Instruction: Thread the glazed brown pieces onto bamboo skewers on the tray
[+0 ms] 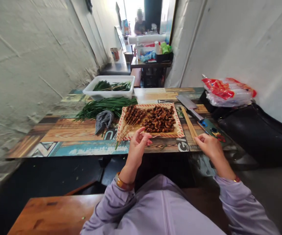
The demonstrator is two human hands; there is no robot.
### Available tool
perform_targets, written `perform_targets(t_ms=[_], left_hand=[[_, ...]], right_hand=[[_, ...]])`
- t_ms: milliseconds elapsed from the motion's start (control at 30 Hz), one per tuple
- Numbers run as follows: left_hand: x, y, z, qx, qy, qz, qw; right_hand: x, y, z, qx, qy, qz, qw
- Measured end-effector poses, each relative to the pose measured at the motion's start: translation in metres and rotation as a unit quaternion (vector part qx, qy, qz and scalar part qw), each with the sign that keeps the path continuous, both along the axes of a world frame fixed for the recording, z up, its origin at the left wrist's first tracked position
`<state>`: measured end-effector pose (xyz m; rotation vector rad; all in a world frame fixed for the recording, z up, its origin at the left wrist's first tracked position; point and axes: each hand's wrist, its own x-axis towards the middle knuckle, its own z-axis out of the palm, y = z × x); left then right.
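My right hand (210,148) pinches the near end of the thin bamboo skewers (189,124), which lie on the table to the right of the tray. At the front edge of the red-striped tray (180,130), my left hand (140,140) hovers with loosely bent fingers apart and nothing visible in them. Dark, glossy sauced meat pieces (161,120) are heaped on the tray's right side. Threaded meat skewers (134,115) lie on its left, their bare sticks poking out over the front left corner.
Behind the tray lie green chives (106,106) and a white tub (91,93) of greens. A grey cloth (104,120) sits left. Rightward are a cleaver (187,101), a red-and-clear plastic package (229,89) and a black bag (258,133). A person (140,26) is far back.
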<state>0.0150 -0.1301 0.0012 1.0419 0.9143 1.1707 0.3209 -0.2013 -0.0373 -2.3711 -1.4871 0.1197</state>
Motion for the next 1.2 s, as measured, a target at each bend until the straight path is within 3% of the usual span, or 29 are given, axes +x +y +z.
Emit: perform_targets(t_ms=[167,433,567,800,900,1100,1200], left_hand=[[-0.004,-0.006,0.001,0.004,-0.025,-0.008,1.000],[-0.006,-0.012,-0.001,-0.009,-0.034,-0.018,0.999],[0.011,-0.015,0.002,-0.010,-0.044,-0.055,0.997],[0.052,-0.026,0.008,-0.028,-0.060,-0.202,0.977],[0.054,-0.027,0.005,-0.028,-0.050,-0.199,0.978],[0.047,-0.025,0.001,-0.033,-0.034,-0.177,0.983],[0.051,-0.027,0.002,-0.032,-0.039,-0.183,0.982]], right_hand=[[0.002,0.014,0.005,-0.011,0.007,-0.025,1.000],[0.008,0.025,0.005,0.036,0.174,-0.039,0.983],[-0.002,0.026,0.006,0.056,0.298,-0.034,0.952],[-0.016,0.027,0.014,0.071,0.416,-0.036,0.906],[-0.020,0.019,0.019,0.048,0.473,-0.021,0.879],[-0.028,0.008,0.030,0.018,0.606,0.017,0.795],[-0.034,0.007,0.033,0.016,0.614,0.026,0.789]])
